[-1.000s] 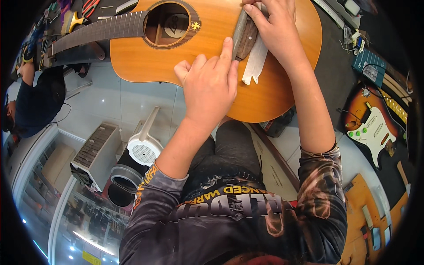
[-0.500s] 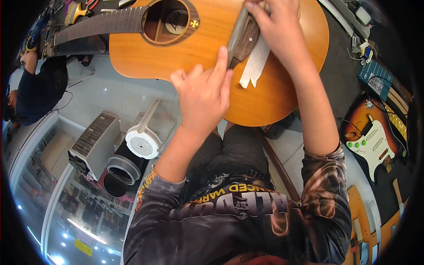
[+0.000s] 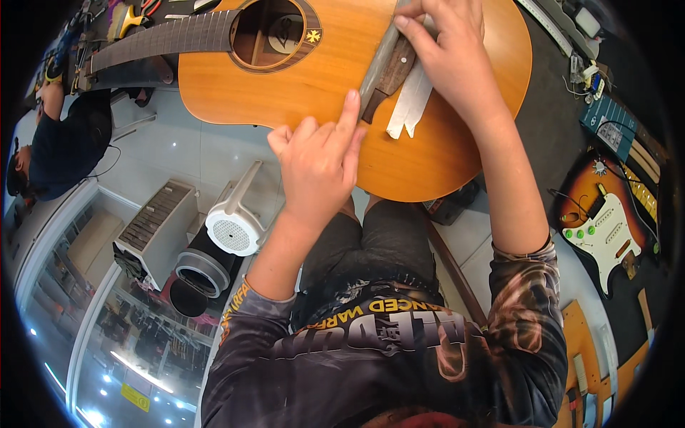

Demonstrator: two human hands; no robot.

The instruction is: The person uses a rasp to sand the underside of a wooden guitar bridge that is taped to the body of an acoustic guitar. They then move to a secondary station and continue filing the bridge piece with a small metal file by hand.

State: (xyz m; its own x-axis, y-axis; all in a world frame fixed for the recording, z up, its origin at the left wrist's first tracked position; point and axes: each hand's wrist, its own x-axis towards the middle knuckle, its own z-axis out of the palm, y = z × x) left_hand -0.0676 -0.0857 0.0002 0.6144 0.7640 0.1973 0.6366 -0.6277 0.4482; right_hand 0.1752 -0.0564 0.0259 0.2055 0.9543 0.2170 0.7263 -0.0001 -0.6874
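A honey-coloured acoustic guitar (image 3: 321, 93) lies face up across the bench, its fretted neck pointing left. Along its dark wooden bridge (image 3: 391, 73) runs a narrow grey strip (image 3: 376, 68); whether it is tape I cannot tell. White tape (image 3: 409, 110) sits on the bridge's other side. My left hand (image 3: 314, 160) has its index finger stretched to the strip's near end, with the other fingers loosely bent and apart. Toward the far end, my right hand (image 3: 453, 57) pinches at the strip between thumb and fingers, partly hiding it and the bridge.
On the right lies a sunburst electric guitar (image 3: 606, 225) with a white pickguard, near a teal box (image 3: 606, 125). Pliers (image 3: 151, 7) and other tools lie at the far left. A white stool (image 3: 234, 230) and a bin (image 3: 202, 272) stand below left; another person (image 3: 75, 146) is beyond.
My left hand has slid nearer to me and slightly left along the strip, uncovering the near end of the bridge. My right hand stays almost in place.
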